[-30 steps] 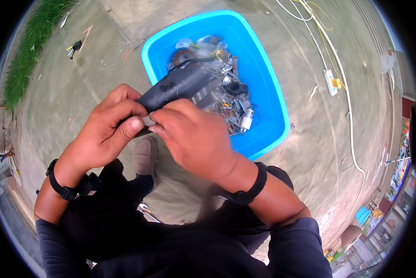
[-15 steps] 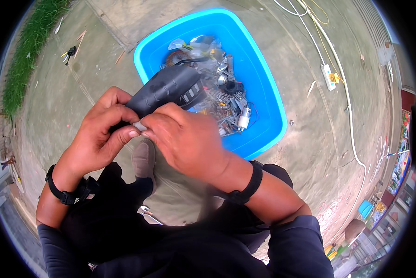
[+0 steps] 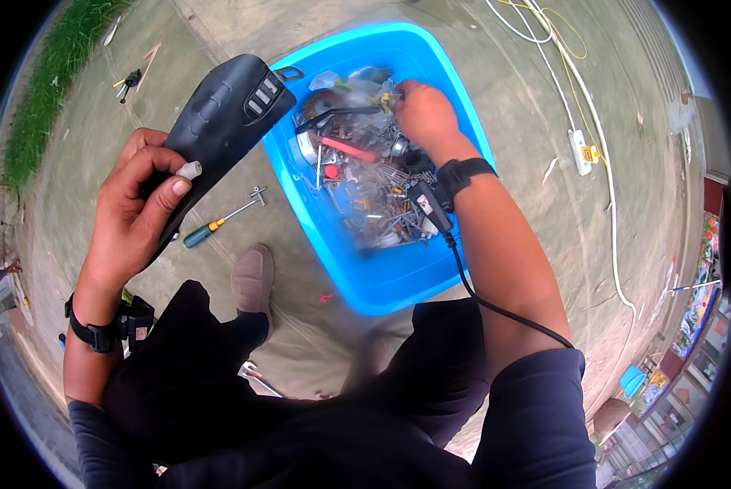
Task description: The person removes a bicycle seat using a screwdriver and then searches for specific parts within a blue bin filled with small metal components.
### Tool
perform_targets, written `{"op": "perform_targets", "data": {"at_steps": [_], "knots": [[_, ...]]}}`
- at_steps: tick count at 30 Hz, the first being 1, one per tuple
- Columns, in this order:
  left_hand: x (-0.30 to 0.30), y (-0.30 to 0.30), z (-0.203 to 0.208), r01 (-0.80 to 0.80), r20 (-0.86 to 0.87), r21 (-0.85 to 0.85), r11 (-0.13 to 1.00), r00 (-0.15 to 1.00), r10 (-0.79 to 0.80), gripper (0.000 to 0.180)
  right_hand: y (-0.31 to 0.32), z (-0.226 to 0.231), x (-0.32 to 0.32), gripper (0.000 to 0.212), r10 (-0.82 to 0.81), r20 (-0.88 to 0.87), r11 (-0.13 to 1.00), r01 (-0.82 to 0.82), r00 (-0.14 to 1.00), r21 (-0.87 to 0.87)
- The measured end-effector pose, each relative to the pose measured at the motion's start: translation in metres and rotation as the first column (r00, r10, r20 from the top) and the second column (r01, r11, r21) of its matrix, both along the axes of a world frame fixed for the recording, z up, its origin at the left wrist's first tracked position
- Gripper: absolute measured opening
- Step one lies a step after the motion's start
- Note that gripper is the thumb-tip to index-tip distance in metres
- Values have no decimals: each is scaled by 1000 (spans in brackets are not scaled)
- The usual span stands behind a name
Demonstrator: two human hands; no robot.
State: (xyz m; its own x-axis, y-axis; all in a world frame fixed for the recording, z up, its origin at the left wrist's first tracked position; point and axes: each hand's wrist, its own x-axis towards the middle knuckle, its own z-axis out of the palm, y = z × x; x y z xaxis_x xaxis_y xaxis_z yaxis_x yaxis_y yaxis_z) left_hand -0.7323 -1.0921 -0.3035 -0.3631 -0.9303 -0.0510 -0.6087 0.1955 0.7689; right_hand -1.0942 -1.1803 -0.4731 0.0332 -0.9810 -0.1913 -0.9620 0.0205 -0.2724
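We see the left hand [image 3: 133, 208] wrapped tight around a big black plastic tool shell [image 3: 219, 122], held up just left of the blue tub [image 3: 463, 106]. The right hand [image 3: 422, 110] is down in the tub, fingers pinched on a small bit among the metal junk [image 3: 365, 187]. A screwdriver [image 3: 219, 222] lies on the ground nearby.

ground: bare concrete [image 3: 544, 106] under me | on it: my blue tub [image 3: 398, 281], screwdriver [image 3: 219, 222] beside it, white power strip [image 3: 581, 151] with cords, my shoe [image 3: 254, 279]
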Motion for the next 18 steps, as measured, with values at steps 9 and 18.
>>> {"op": "perform_targets", "data": {"at_steps": [9,18], "knots": [[7,2,0,-10,24,9,1000,1000,10,10,7,-26,16,22,-31,-11,993,32,999,112],[0,-5,-3,25,25,-7,1000,999,-25,10,83,10,-13,25,362,-42,874,-323,931,364]]}}
